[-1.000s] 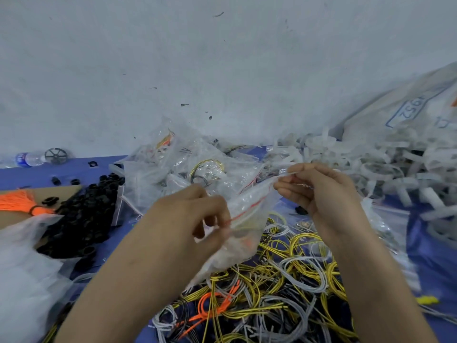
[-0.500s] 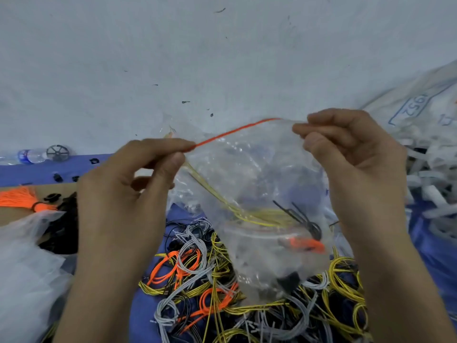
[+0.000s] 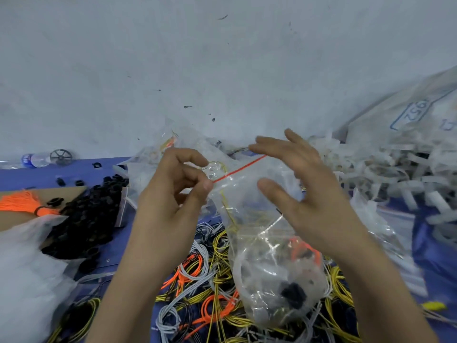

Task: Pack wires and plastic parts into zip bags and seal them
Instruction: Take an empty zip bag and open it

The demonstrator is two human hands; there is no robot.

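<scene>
Head view: a clear zip bag [image 3: 269, 246], holding wires and a black part, hangs above the blue surface [image 3: 29, 177]. The grip of the left hand [image 3: 173, 191] pinches its red-striped top corner; the right hand [image 3: 306, 191] is spread beside it. It looks filled, perhaps not yet sealed. Packed bags [image 3: 150, 162] lie behind; loose wires [image 3: 197, 295] and black parts [image 3: 89, 219] remain. A pale wall [image 3: 222, 58] stands beyond.
</scene>
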